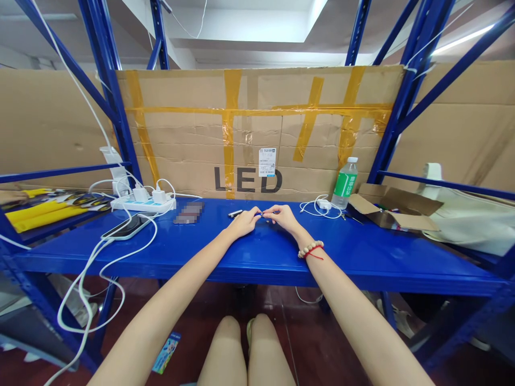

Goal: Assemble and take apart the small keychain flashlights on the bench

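Observation:
Both my hands meet over the middle of the blue table (261, 252), fingertips nearly touching. The fingers of my left hand (244, 222) are pinched on a small bluish item whose shape I cannot make out. From the other side, my right hand (281, 217) pinches at the same spot, its thumb and forefinger together; a beaded bracelet (310, 249) with a red string is on that wrist. Just left of my left hand lies a dark and silver pen-like object (235, 213). A tiny dark piece lies under my right hand, too small to identify.
On the left are a power strip (140, 203) with white chargers, a phone (127, 227) and looping cables. At the right stand a water bottle (345, 183), a coiled white cable (322, 206) and an open cardboard box (396, 206). A large cardboard sheet (193, 145) backs the table.

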`<control>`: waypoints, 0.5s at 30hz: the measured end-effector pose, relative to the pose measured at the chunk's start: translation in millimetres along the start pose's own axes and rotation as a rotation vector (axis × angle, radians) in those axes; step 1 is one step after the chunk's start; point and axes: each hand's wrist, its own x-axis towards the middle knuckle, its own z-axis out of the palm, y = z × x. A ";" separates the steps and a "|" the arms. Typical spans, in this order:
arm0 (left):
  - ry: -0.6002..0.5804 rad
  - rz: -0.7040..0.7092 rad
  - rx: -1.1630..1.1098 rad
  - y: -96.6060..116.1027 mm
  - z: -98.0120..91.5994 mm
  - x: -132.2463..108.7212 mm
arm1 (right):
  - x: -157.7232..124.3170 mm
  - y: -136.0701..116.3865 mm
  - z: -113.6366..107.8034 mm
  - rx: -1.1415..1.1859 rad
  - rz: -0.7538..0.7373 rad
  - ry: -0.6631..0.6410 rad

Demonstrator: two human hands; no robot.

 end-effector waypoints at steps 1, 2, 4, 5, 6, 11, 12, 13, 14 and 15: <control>-0.001 0.003 -0.002 -0.1 0.0 -0.2 | -0.3 -0.6 -0.3 -0.002 0.007 -0.006; -0.002 0.006 -0.004 0.0 -0.2 -0.3 | -0.6 -1.1 -0.6 -0.004 0.014 -0.011; -0.003 0.013 -0.007 0.4 -0.8 -0.7 | -1.2 -2.2 -1.2 -0.010 0.027 -0.021; -0.003 0.016 -0.008 0.9 -1.2 -0.9 | -1.6 -2.8 -1.4 -0.013 0.034 -0.025; -0.003 0.019 -0.009 1.4 -1.7 -1.1 | -2.1 -3.7 -1.7 -0.017 0.040 -0.028; 0.003 0.036 -0.005 4.3 -3.8 -2.3 | -4.6 -9.2 -2.1 -0.040 0.079 -0.044; 0.004 0.037 -0.003 4.8 -4.0 -2.4 | -5.1 -10.2 -1.9 -0.044 0.089 -0.045; 0.004 0.038 -0.001 5.2 -4.1 -2.6 | -5.5 -11.0 -1.8 -0.047 0.099 -0.046; 0.003 0.039 0.001 5.6 -4.2 -2.7 | -5.9 -11.5 -1.6 -0.050 0.110 -0.046; 0.002 0.039 0.002 5.8 -4.2 -2.7 | -6.1 -11.8 -1.3 -0.052 0.120 -0.045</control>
